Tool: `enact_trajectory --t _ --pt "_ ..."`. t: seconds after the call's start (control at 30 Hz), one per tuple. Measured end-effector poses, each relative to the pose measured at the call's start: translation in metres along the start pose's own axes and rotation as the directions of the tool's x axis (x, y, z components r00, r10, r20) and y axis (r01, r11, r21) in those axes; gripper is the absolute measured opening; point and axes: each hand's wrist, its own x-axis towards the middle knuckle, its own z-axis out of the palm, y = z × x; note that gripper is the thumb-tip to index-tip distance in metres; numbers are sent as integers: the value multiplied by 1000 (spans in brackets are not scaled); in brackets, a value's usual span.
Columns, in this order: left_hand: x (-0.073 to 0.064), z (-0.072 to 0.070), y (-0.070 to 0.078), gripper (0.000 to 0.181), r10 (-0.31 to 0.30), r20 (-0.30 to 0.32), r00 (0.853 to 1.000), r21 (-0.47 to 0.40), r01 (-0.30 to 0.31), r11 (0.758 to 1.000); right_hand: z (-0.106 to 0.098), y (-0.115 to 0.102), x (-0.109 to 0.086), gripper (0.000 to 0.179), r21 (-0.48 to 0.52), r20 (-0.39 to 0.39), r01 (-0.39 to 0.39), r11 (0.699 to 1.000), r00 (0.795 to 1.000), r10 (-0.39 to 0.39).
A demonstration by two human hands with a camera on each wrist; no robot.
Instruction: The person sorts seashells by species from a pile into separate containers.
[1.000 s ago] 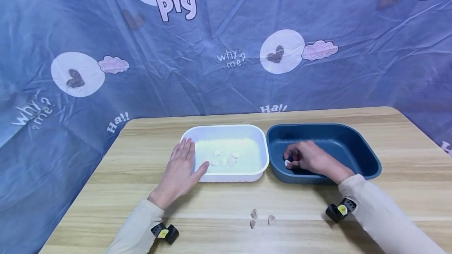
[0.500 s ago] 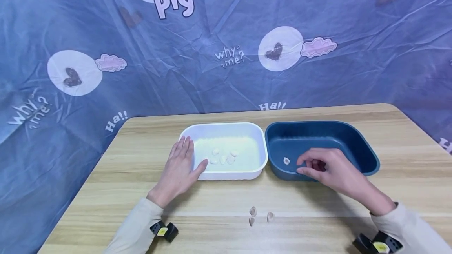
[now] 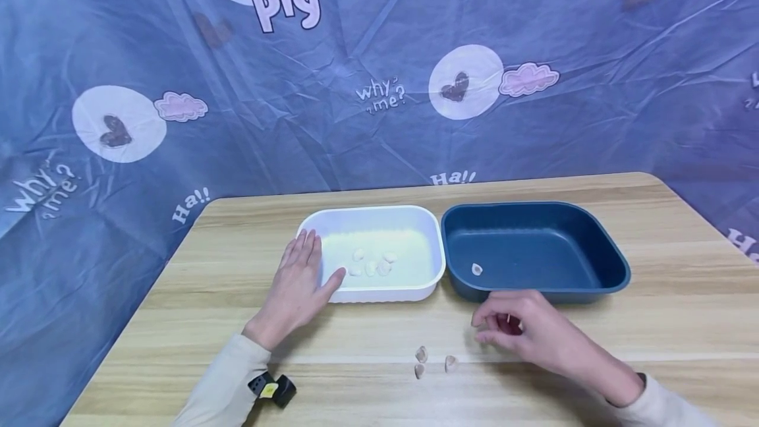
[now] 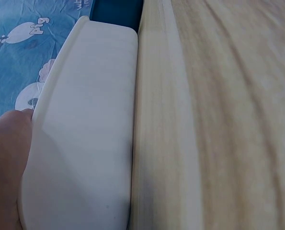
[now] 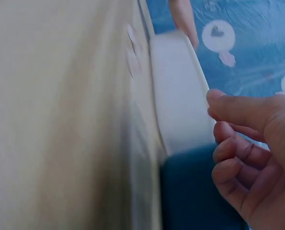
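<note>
My right grip (image 3: 528,329), loosely curled around nothing, has the nearest small shell (image 3: 451,364) on the desk (image 3: 219,256) at its eight o'clock, while my left grip (image 3: 295,288), straight-fingered and unclenched over the nine-o'clock rim of the white tray (image 3: 379,296), lies farther from it.

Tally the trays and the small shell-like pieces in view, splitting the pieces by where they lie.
White tray: 1
Dark blue tray: 1
Pale pieces inside the white tray: 5 visible
Lone piece inside the dark blue tray: 1
Loose pieces on the table: 3
Total: 11
</note>
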Motion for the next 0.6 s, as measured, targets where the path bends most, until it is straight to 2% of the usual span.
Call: enact_trajectory --t 0.13,0.27,0.5,0.6 --pt "0 -1 0 81 -3 5 1000 -6 3 1000 13 -5 0 20 51 96 -33 998 995 28" --pt "0 -2 1 81 -7 13 1000 -13 8 1000 25 -7 0 14 47 158 -65 997 986 57" --pt "0 -1 1 81 -2 11 1000 -18 3 1000 37 -11 1 17 -109 126 -78 991 988 91" --pt "0 0 -3 82 -9 19 1000 3 9 1000 40 -12 4 17 -138 134 -75 988 987 94"
